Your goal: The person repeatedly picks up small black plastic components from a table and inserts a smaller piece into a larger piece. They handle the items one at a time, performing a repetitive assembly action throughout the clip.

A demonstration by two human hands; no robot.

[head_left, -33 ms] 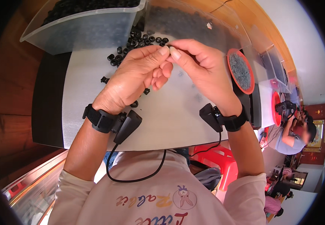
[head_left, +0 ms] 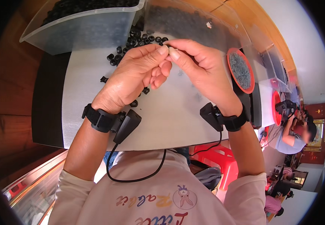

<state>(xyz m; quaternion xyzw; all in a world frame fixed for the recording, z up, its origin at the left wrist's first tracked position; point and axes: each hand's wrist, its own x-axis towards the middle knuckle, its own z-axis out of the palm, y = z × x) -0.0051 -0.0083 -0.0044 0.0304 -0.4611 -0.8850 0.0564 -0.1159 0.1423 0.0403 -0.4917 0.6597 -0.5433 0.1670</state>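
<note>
Over the white tabletop [head_left: 162, 129], my left hand [head_left: 134, 71] and my right hand [head_left: 207, 69] meet with thumbs and fingertips pinched together. Whatever lies between the fingertips is too small and hidden to make out. Just beyond my left hand spreads a pile of small black ring-shaped parts [head_left: 118, 57]. A few loose black pieces lie nearer me: one black piece [head_left: 104, 79] left of my left wrist, a second piece [head_left: 146, 90] below its fingers, and a black ring [head_left: 134, 103] close to the wrist.
A translucent bin [head_left: 83, 37] full of black parts stands at the back left, with another see-through bin [head_left: 200, 26] beside it. To the right sits a red-orange bowl [head_left: 251, 88] of small grey-blue bits. Cables hang from my wrist devices. Other people [head_left: 295, 140] are at far right.
</note>
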